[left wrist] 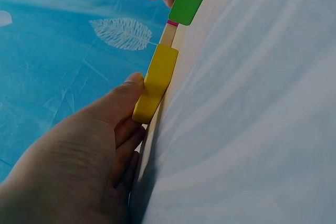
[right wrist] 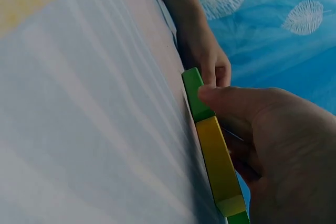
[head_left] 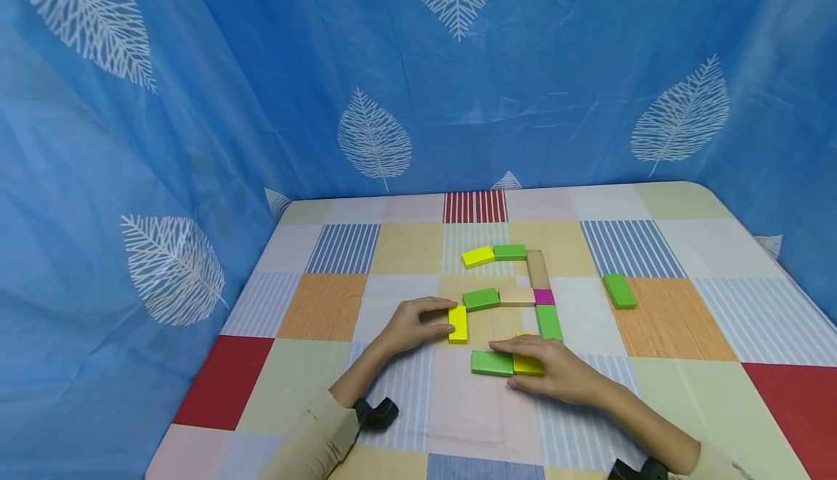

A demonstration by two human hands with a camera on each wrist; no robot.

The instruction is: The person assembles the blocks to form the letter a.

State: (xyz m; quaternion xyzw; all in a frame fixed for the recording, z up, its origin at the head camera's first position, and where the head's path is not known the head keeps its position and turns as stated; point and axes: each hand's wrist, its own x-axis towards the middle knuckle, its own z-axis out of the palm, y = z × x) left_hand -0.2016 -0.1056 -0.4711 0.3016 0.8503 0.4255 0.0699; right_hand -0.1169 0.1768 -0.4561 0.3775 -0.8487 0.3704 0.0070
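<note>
In the head view, my left hand (head_left: 415, 326) has its thumb and index fingertip on a yellow block (head_left: 460, 324). In the left wrist view, the thumb lies against that yellow block (left wrist: 156, 80), with the other fingers partly hidden behind it. My right hand (head_left: 556, 369) reaches over the front of the layout. Its thumb and index finger pinch a green block (head_left: 492, 363) from opposite sides. In the right wrist view, the green block (right wrist: 198, 93) touches a yellow block (right wrist: 216, 163) end to end, and the palm covers part of the yellow one.
Behind the hands, a bent line of blocks includes green (head_left: 481, 299), plain wood (head_left: 516, 297), magenta (head_left: 544, 297) and green (head_left: 549, 322). Another wooden block (head_left: 538, 271) leads back to a green (head_left: 510, 253) and a yellow block (head_left: 478, 257). A lone green block (head_left: 619, 291) lies right.
</note>
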